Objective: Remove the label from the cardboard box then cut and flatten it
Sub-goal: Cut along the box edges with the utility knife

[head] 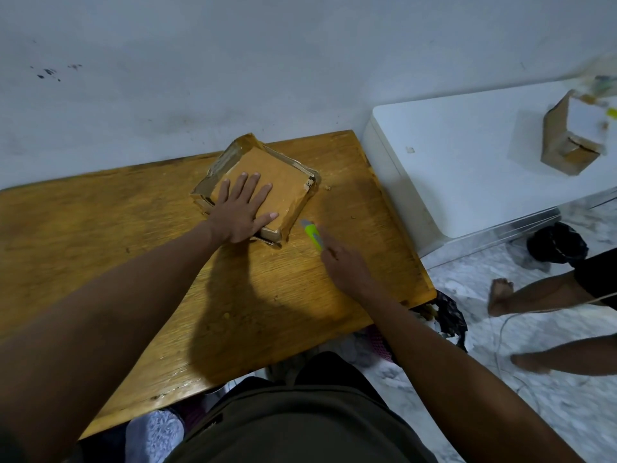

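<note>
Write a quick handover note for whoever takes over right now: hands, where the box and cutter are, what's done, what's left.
Left hand: flat, fingers spread, pressing the cardboard box down on the wooden table.
Right hand: grips the green utility knife, tip just off the box's near right edge, not touching.
Done: box looks partly squashed, taped flaps standing along its far side.
Left: cut the taped edges, flatten fully. Whether the label is off, cannot tell.

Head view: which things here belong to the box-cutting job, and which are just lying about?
In the job:
- cardboard box, flat on the wooden table
- left hand, pressed flat on the box
- utility knife, gripped by the right hand, beside the box

Lying about:
- second cardboard box on the white unit
- black bag on the floor
- another person's legs
</note>
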